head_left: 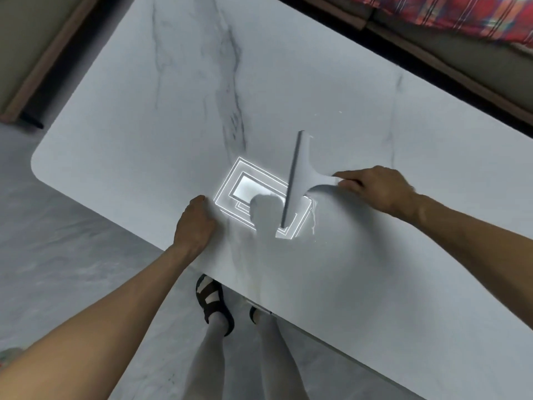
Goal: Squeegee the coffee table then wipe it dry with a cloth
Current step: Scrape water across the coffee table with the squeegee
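Observation:
A white marble coffee table [288, 82] with grey veins fills most of the view. My right hand [377, 187] grips the handle of a pale grey squeegee [300, 174], whose long blade lies on the tabletop near its middle, running roughly front to back. Thin streaks of water [313, 223] trail beside the blade's near end. My left hand [194, 223] rests flat near the table's front edge, left of the blade, holding nothing. A bright ceiling-light reflection [245, 186] shines on the wet surface under the blade. No cloth is visible.
My legs and a sandalled foot [215, 304] stand on the grey floor [57, 255] against the table's front edge. A sofa with a red patterned cover [461, 15] runs along the far side. A wooden-edged piece of furniture [34, 67] stands at the upper left.

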Demonstrator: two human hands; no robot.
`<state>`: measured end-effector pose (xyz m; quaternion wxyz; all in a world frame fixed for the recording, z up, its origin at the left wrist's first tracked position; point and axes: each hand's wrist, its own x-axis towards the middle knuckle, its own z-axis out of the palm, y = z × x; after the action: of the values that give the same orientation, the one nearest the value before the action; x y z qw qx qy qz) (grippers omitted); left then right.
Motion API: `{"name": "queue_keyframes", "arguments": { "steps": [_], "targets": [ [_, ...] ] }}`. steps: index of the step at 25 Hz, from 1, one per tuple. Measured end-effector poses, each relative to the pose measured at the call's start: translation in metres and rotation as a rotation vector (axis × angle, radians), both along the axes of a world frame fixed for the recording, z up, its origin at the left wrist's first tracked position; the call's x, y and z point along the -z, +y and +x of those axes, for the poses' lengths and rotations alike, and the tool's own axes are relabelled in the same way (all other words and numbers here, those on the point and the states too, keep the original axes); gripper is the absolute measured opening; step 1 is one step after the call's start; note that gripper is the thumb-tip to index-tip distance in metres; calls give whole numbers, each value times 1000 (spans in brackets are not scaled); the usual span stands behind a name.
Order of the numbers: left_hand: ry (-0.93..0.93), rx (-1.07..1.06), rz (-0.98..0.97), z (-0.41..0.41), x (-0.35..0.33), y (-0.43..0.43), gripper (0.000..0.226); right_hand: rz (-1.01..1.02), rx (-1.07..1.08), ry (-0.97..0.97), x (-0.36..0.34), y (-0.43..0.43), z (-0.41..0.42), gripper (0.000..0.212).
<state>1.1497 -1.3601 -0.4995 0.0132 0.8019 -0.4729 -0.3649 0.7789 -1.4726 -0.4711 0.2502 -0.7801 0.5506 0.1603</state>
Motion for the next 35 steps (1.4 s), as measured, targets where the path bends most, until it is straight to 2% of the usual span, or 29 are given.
{"name": "queue_keyframes", "arguments": {
  "steps": [3, 6, 8, 13, 15, 17, 20, 23, 26, 28, 30, 32, 35],
  "targets": [
    [42, 6, -7, -15, -3, -12, 41, -46, 143, 50, -16, 8, -58, 44],
    [62, -25, 2, -19, -7, -23, 45, -75, 140, 8, -27, 9, -52, 42],
    [67, -38, 9, -17, -8, -31, 49, -39, 17, -61, -24, 5, -12, 41],
    [46, -145, -25, -1, -5, -65, 47, 63, -476, -181, 12, 19, 119, 37],
    [54, -115, -52, -1, -5, -84, 41, 112, -536, -177, 19, 21, 137, 37],
    [17, 54, -78, -5, -7, -102, 38, 126, -429, -171, 24, 4, 122, 36],
    [-103, 401, -137, -22, -5, -127, 41, 93, -81, -126, 22, -32, 64, 37],
    [-158, 583, -110, -49, 1, -160, 40, 51, 239, -87, 11, -46, -6, 36],
    [-277, 740, -75, -76, 16, -190, 66, 46, 434, -19, -7, -34, -56, 34],
    [-289, 727, -46, -94, 24, -209, 99, 23, 493, 47, -25, -21, -74, 33],
    [-276, 685, -15, -106, 34, -224, 123, -19, 561, 23, -41, -23, -76, 32],
    [-312, 686, 25, -110, 45, -231, 132, -48, 655, -94, -43, -55, -67, 36],
    [-344, 700, 62, -107, 55, -235, 133, -106, 759, -197, -21, -145, -35, 43]
  ]
}}
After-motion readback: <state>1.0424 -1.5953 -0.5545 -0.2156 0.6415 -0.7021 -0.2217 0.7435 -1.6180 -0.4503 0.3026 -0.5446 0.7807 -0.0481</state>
